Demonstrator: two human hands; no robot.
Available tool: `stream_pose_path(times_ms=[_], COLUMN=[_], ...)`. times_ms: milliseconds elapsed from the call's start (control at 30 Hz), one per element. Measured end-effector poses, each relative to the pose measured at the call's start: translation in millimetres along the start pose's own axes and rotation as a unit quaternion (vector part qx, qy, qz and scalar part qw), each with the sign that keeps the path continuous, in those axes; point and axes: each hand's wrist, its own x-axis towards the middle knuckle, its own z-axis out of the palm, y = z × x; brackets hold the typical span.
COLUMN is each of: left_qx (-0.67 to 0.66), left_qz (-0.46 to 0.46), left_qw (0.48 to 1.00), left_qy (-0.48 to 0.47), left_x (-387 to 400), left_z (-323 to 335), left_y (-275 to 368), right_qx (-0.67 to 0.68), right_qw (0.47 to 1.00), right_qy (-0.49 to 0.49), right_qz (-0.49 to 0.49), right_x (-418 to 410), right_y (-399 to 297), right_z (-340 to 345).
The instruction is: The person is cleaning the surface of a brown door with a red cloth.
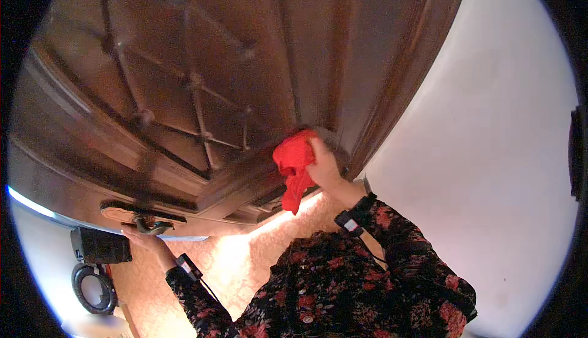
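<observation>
A dark brown panelled wooden door (317, 25) with raised lattice-like molding (200, 108) fills the upper left of the head view. My right hand (325, 166) holds a bunched red cloth (296, 159) against the lower part of the door panel, near its right-hand side. One end of the cloth dangles free. At lower left, my left hand (146, 240) is at the door's edge, right by the curved metal door handle (151, 226) on its ornate backplate (124, 211). The handle partly covers its fingers, so their grip is unclear.
To the right stands a pale wall (477, 122). Below the door is a tan patterned floor (220, 264) with bright glare. A black box-like object (101, 245) and a round black-rimmed object (94, 288) are at lower left. Both wrists carry small strapped devices (189, 267) with cables.
</observation>
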Motion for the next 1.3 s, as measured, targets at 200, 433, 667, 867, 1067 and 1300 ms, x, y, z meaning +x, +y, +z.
stream_pose_path(times_ms=[200,433,667,867,1067,1300], left_qx=[0.156,0.254,0.053,-0.064,-0.003,0.028], left_qz=[0.137,0.085,-0.124,-0.157,-0.055,-0.103], left_qw=[0.978,0.963,0.990,0.984,0.990,0.988], left_qy=[0.008,-0.035,-0.043,-0.059,-0.129,-0.113], left_x=[-3.7,-5.8,-19.8,-11.7,-17.4,-30.4], left_z=[-20.1,-31.0,-1.6,-6.8,1.1,10.3], left_y=[-42.4,-47.3,17.2,-24.6,-48.8,-24.7], right_qx=[-0.039,-0.231,-0.220,-0.216,0.140,-0.026], right_qw=[0.973,0.954,0.917,0.938,0.972,0.939], right_qy=[0.201,0.120,-0.117,-0.128,0.179,0.332], right_qz=[-0.109,-0.152,-0.312,-0.237,0.063,-0.091], right_x=[29.2,-28.0,-35.5,-26.4,-9.1,46.6], right_y=[-37.3,-9.5,-76.0,-66.3,-21.8,-71.8], right_z=[-33.1,72.9,124.7,118.0,57.3,5.6])
